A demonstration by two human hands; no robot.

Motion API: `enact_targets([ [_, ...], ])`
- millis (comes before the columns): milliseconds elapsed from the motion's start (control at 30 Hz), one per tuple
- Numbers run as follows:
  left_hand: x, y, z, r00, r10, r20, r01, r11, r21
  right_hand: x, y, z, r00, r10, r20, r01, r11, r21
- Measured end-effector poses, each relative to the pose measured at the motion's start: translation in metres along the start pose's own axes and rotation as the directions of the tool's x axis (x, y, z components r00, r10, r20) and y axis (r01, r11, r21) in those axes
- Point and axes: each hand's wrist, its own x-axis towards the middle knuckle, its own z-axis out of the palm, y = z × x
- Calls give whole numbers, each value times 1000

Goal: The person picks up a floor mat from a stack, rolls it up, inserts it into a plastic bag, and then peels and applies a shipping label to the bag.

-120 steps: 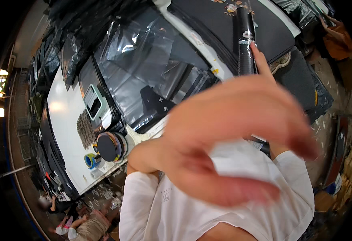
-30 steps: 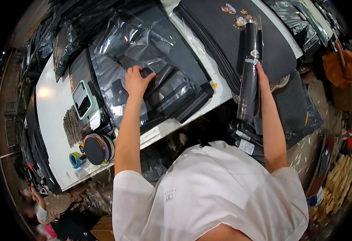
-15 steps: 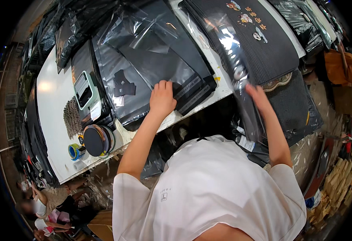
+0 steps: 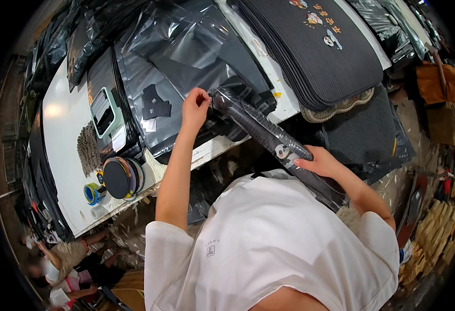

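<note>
A dark rolled mat in clear plastic wrap (image 4: 256, 126) slants across the table's front edge, with a panda print showing near its lower part. My right hand (image 4: 318, 161) grips this roll toward its near end, thumb on top. At its far end my left hand (image 4: 196, 105) is closed in a pinch; whatever lies between the fingertips is too small to make out. Beneath the left hand, dark mats and clear plastic bags (image 4: 186, 78) lie spread out. A small stack of black cut card pieces (image 4: 156, 103) rests left of that hand, on the plastic.
A stack of dark ribbed mats (image 4: 336, 67) with printed figures stands at the right. On the white table (image 4: 64, 155), left, are a pale green-rimmed tray (image 4: 114, 124), round discs (image 4: 117, 178), tape rolls (image 4: 91, 194) and a brown textured piece (image 4: 88, 150). People sit at lower left.
The wrapped roll has swung from upright at the right to a slant between my hands. My right hand moved down along with it; my left hand lifted off the plastic and closed.
</note>
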Motion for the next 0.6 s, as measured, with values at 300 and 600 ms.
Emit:
enact_targets([
  [300,-57,68,42,968,236,-88,-53,531,846,-23,-51,-12,888,234,395,-458,401,793],
  [600,-91,90,61,892,412,184,-447,861,240,27,-22,16,812,-300,500,-475,156,866],
])
